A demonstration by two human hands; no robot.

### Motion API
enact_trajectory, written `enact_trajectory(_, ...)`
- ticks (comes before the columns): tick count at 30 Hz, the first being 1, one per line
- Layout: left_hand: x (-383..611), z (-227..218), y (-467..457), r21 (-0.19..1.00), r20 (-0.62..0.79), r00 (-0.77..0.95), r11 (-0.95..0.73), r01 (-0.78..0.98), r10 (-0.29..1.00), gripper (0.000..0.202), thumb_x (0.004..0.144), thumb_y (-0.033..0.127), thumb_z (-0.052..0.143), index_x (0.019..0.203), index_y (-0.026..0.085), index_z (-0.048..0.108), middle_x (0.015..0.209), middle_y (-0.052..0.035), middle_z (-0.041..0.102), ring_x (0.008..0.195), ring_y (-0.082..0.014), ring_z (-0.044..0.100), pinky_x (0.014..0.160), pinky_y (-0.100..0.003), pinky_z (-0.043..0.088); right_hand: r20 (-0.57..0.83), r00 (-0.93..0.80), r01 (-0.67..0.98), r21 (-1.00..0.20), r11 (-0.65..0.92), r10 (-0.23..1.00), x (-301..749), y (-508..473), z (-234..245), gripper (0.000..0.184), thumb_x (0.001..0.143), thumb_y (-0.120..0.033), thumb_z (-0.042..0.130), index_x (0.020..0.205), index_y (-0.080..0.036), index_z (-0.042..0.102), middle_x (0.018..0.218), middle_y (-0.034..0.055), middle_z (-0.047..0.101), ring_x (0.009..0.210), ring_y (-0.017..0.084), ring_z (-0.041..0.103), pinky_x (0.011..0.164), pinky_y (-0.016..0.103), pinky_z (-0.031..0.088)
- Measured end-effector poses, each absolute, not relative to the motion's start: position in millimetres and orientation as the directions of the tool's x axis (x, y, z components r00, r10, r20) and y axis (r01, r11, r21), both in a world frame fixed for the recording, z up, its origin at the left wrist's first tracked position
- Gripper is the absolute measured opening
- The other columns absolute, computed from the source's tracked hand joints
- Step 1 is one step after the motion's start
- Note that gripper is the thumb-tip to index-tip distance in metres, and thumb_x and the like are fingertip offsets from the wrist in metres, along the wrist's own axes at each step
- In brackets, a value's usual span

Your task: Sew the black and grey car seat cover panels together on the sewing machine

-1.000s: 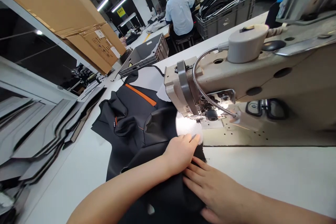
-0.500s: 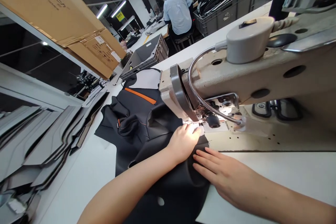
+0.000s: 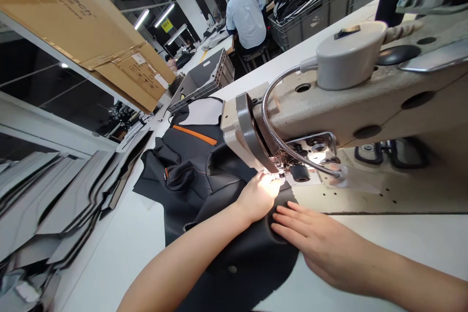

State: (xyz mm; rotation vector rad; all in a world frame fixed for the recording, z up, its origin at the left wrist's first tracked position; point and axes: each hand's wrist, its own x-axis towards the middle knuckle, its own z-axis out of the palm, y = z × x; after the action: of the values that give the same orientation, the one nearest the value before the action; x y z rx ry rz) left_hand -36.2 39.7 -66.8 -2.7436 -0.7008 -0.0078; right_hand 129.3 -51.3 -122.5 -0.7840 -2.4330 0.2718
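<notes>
left hand (image 3: pixel 259 197), fingers together, presses black fabric (image 3: pixel 234 273) while a grey crate (image 3: pixel 307 24) holds black strips (image 3: pixel 300 0).

Left forearm (image 3: pixel 190 248) and right forearm (image 3: pixel 405 278): bare to frame edge, smooth, slender, tapering to wrist. Left hand (image 3: pixel 259 197): compact, back brightly lit. Right hand (image 3: pixel 314 241): broad back, long slim fingers (image 3: pixel 292 219), nails short. Worn items: none visible on either limb.

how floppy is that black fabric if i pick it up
The black fabric looks floppy: it lies in soft folds by the orange strip, so it would likely droop when lifted. Its smooth face may slide a little under the right hand resting on it.
</notes>
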Motion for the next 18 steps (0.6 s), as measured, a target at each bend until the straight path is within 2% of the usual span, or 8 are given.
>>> enact_trajectory(4, -39, -54, 36, -0.325, 0.049, 0.834, -0.78, 0.534, 0.55, 0.021, 0.092, 0.014, 0.046, 0.1, 0.016, 0.065, 0.092, -0.0059, 0.064, 0.088, -0.0205, 0.057, 0.083, -0.033, 0.048, 0.204, -0.809, 0.404, -0.488, 0.774, 0.551, 130, -51, -95, 0.065, 0.075, -0.015, 0.042, 0.14, -0.008, 0.04, 0.146, 0.0084, 0.035, 0.134, 0.024, 0.034, 0.115, 0.045, 0.025)
enact_trajectory(7, -45, -45, 39, -0.351, 0.077, 0.814, -0.749, 0.562, 0.575, 0.021, 0.093, 0.016, 0.045, 0.1, 0.017, 0.064, 0.096, -0.0062, 0.065, 0.092, -0.023, 0.057, 0.085, -0.039, 0.046, 0.105, -0.83, 0.412, -0.548, 0.728, 0.548, 128, -50, -87, 0.07, 0.075, -0.019, 0.044, 0.143, -0.006, 0.033, 0.148, 0.0112, 0.027, 0.137, 0.028, 0.025, 0.115, 0.049, 0.021)
enact_trajectory(10, -48, -42, 44, -0.302, 0.058, 0.854, -0.806, 0.509, 0.517, 0.024, 0.093, 0.012, 0.042, 0.095, 0.014, 0.065, 0.091, -0.0055, 0.066, 0.091, -0.02, 0.058, 0.087, -0.035, 0.046, 0.089, -0.828, 0.41, -0.578, 0.706, 0.553, 121, -51, -93, 0.071, 0.082, -0.03, 0.046, 0.145, -0.004, 0.025, 0.15, 0.0146, 0.018, 0.139, 0.029, 0.017, 0.116, 0.049, 0.016)
enact_trajectory(13, -44, -43, 46, -0.265, 0.016, 0.884, -0.85, 0.455, 0.468, 0.025, 0.089, 0.007, 0.042, 0.097, 0.013, 0.065, 0.094, -0.0052, 0.067, 0.092, -0.0191, 0.059, 0.087, -0.032, 0.045, 0.118, -0.797, 0.433, -0.572, 0.697, 0.592, 106, -51, -102, 0.075, 0.089, -0.048, 0.041, 0.145, -0.002, 0.021, 0.15, 0.0186, 0.013, 0.14, 0.03, 0.013, 0.116, 0.05, 0.014)
enact_trajectory(15, -39, -44, 44, -0.256, -0.005, 0.881, -0.852, 0.457, 0.474, 0.025, 0.088, 0.007, 0.043, 0.099, 0.013, 0.064, 0.096, -0.0048, 0.066, 0.093, -0.0197, 0.059, 0.088, -0.032, 0.045, 0.163, -0.762, 0.457, -0.55, 0.699, 0.627, 95, -47, -105, 0.08, 0.09, -0.057, 0.037, 0.144, 0.002, 0.023, 0.149, 0.0221, 0.015, 0.139, 0.033, 0.014, 0.116, 0.051, 0.013)
enact_trajectory(18, -32, -46, 40, -0.257, -0.03, 0.856, -0.831, 0.493, 0.516, 0.023, 0.088, 0.01, 0.043, 0.098, 0.014, 0.063, 0.093, -0.0041, 0.066, 0.091, -0.0191, 0.059, 0.09, -0.032, 0.045, 0.243, -0.713, 0.477, -0.52, 0.709, 0.658, 85, -41, -108, 0.085, 0.086, -0.059, 0.045, 0.142, 0.003, 0.03, 0.146, 0.0254, 0.023, 0.138, 0.035, 0.018, 0.117, 0.049, 0.013)
